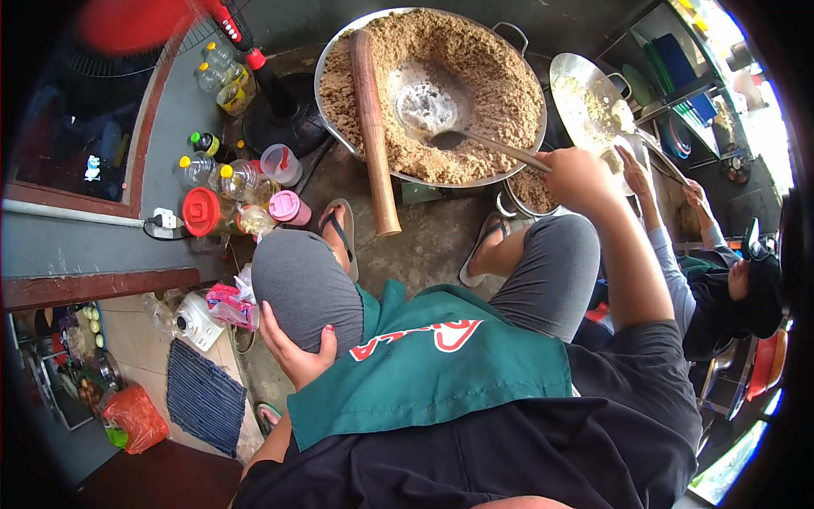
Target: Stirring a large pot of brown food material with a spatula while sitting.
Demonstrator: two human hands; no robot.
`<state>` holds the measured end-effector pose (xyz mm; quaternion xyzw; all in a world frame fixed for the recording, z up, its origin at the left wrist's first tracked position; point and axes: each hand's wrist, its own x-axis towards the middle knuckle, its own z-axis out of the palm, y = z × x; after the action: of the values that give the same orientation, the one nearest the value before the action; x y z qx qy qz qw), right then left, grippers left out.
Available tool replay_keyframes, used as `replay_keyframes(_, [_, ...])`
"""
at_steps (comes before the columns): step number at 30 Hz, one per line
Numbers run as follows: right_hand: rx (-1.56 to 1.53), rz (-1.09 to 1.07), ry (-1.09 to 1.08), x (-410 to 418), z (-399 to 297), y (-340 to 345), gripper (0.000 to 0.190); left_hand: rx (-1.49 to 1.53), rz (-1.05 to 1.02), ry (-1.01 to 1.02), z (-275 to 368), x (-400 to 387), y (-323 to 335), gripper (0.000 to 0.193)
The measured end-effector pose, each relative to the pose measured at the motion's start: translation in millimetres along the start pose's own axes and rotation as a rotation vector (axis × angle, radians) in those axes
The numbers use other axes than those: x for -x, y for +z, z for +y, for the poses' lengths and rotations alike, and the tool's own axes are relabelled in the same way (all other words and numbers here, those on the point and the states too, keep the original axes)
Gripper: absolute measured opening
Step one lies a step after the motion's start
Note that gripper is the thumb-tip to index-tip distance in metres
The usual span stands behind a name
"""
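Note:
Before me stands a large metal wok (439,92), with a thick ring of crumbly brown food (509,83) around its bare middle. My right hand (575,178) grips the handle of a long ladle (499,147). Its dark head rests at the inner edge of the food, near the wok's bare bottom. A thick wooden pestle-like pole (375,140) lies across the wok's left side, its near end sticking out past the rim. My left hand (292,350) rests on my left knee, fingers apart, holding nothing.
A smaller wok (588,95) with pale food stands to the right, where another person (718,280) works with a long tool. Below the big wok's right rim sits a metal pot (528,197). Bottles (240,178), a red-lidded jar (201,211) and a pink cup (289,208) stand left.

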<state>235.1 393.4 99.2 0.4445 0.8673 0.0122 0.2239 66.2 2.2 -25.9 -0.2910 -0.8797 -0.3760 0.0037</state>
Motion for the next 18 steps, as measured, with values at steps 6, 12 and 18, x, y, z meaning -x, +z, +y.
replay_keyframes(6, [-0.138, 0.169, 0.058, -111, -16, 72, 0.027, 0.016, -0.047, 0.026, 5, -10, 7, 0.093])
replay_keyframes(12, [-0.239, 0.12, -0.005, -100, -48, 72, 0.035, 0.031, -0.032, -0.014, 13, -7, 7, 0.093])
replay_keyframes(18, [-0.386, 0.071, 0.039, 5, 48, -6, 0.035, 0.0, -0.044, -0.023, 9, -7, 6, 0.094])
